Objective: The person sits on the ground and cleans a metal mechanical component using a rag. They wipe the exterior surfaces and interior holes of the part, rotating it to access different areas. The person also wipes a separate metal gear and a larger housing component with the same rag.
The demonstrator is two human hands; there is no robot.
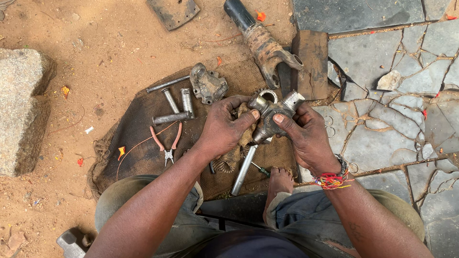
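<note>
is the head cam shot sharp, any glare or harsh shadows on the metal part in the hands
Head view: soft, even daylight, no harsh shadows; the left hand and right hand and the cross-shaped metal joint are sharp; only mild sheen on its caps, no blown-out glare; slight wide-angle stretch at the edges.

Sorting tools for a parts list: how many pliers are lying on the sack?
1. The pliers, with orange handles, lie open on the sack, left of the left hand. More may be hidden under the arms.

Orange-handled pliers (166, 143), brown burlap sack (138, 129); multicoloured thread bracelet (331, 179), grey stone slabs (382, 138)
</note>
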